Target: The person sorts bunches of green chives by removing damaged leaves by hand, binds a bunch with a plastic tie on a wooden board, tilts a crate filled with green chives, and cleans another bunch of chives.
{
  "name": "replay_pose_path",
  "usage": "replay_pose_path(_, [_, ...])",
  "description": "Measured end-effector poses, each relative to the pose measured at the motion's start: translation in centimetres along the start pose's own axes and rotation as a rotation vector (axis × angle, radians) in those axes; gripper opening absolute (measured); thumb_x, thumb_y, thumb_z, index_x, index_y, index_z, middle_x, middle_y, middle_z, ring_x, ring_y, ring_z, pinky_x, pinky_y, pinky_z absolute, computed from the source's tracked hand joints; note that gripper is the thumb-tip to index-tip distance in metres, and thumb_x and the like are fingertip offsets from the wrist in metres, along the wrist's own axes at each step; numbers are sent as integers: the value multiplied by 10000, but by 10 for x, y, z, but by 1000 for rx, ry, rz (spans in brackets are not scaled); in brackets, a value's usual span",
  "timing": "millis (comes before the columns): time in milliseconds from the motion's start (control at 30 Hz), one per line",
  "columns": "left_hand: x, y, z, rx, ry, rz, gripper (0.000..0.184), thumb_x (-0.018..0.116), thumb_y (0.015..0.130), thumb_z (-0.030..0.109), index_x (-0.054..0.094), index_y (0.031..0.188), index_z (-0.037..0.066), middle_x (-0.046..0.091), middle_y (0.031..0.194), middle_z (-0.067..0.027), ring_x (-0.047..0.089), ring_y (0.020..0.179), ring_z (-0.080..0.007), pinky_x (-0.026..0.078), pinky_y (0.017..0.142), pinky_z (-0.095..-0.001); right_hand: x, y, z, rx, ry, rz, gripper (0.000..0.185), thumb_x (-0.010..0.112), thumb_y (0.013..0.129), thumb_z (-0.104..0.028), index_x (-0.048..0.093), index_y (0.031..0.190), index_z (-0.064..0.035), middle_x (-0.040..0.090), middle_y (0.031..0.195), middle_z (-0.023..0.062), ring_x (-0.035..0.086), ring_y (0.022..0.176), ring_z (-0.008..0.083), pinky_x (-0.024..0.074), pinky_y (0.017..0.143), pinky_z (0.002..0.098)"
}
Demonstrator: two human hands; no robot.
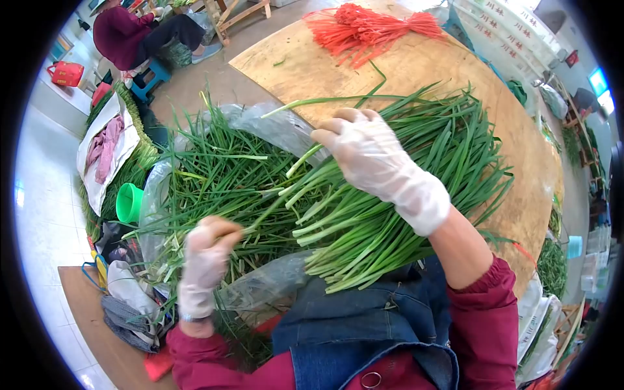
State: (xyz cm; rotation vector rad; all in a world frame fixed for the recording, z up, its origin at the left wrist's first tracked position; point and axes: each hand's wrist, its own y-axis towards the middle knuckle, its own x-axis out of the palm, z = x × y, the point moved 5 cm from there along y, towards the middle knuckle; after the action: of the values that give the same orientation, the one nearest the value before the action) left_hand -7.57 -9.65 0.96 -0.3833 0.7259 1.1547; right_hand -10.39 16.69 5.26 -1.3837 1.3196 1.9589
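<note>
Clasping a lined-up sheaf (364, 227) with the right hand (383, 162), pinching a stalk (261, 217) with the left hand (207, 257); seemingly leaving plenty in the tangled heap (227, 159), left.

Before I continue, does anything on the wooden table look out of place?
Two small things: a green scrap lies alone beside the red strips, and a bent leaf sticks out of the otherwise aligned green bunch. Nothing looks spilled.

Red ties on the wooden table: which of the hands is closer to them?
The right hand. It is over the green stalks, just below the red ties. The left hand is farther down and left.
</note>
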Motion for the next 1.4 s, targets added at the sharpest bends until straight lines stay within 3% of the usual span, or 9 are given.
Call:
replay_pose_path(233, [-122, -57, -81, -317, 1056, 376, 155, 584, 760, 101, 647, 864, 5, 630, 865, -171, 579, 835, -315, 442, 752, -394, 46, 8, 11, -7, -175, -125, 106, 569, 721, -108, 631, 794, -63, 604, 794, 95, 577, 807, 247, 448, 677, 378])
replay_pose_path(400, [-42, 8, -15, 1, 224, 395, 214, 621, 783, 28, 615, 996, 10, 599, 1012, -152, 560, 983, -294, 435, 880, -361, 6, -5, -1, -42, -34, 130, 154, 558, 713, -84, 602, 851, -31, 569, 851, 76, 558, 789, 245, 460, 692, 381])
replay_pose_path(600, [35, 114, 53, 331, 573, 491, 438, 679, 770, 184, 557, 1134, -26, 580, 1084, -192, 539, 1028, -338, 397, 922, -413, -43, -40, -3, -21, -39, 195, 289, 593, 688, -63, 597, 975, -25, 567, 966, 82, 568, 871, 253, 462, 771, 379])
replay_pose_path(800, [80, 162, 28, 326, 486, 186, 211, 610, 816, 145, 640, 959, -7, 618, 811, -146, 592, 789, -273, 464, 710, -377, -68, -65, 2, 42, -11, 292, 388, 656, 608, 10, 577, 986, -23, 584, 990, 96, 584, 898, 275, 467, 762, 394])
replay_pose_path(867, [46, 125, 30, 473, 223, 490, 133, 518, 819, 29, 650, 837, 27, 615, 691, -153, 601, 636, -308, 477, 574, -382, -79, -71, 3, 53, -2, 312, 425, 666, 585, 33, 574, 995, -31, 592, 965, 93, 589, 872, 277, 469, 744, 390])
replay_pose_path(1033, [-72, 23, -86, -340, 268, 749, 196, 538, 883, 149, 664, 1004, 59, 629, 682, -80, 566, 579, -156, 440, 526, -301, -100, -88, -6, 76, -44, 288, 410, 668, 588, -17, 602, 992, -44, 599, 962, 72, 581, 842, 250, 479, 732, 384])
replay_pose_path(1200, [-52, 14, -47, -204, 807, 581, 236, 614, 829, 134, 628, 1042, 32, 644, 866, -130, 604, 786, -287, 462, 737, -389, -90, -104, -23, 31, -31, 236, 396, 651, 603, -56, 617, 997, -48, 600, 976, 67, 575, 838, 227, 491, 750, 389])
replay_pose_path(1300, [16, 63, 33, 175, 238, 370, 198, 645, 813, 147, 638, 956, 9, 636, 909, -162, 596, 863, -300, 465, 781, -370, -86, -106, -27, 33, -41, 228, 381, 639, 609, -62, 621, 989, -44, 596, 982, 71, 571, 847, 227, 492, 758, 387])
replay_pose_path(1400, [75, 72, 106, 70, -382, -104, 274, 631, 845, 269, 659, 848, -3, 655, 784, -133, 614, 692, -278, 484, 643, -349, -84, -110, -26, 19, -73, 234, 370, 619, 623, -99, 623, 987, -36, 594, 988, 77, 566, 864, 229, 492, 764, 387])
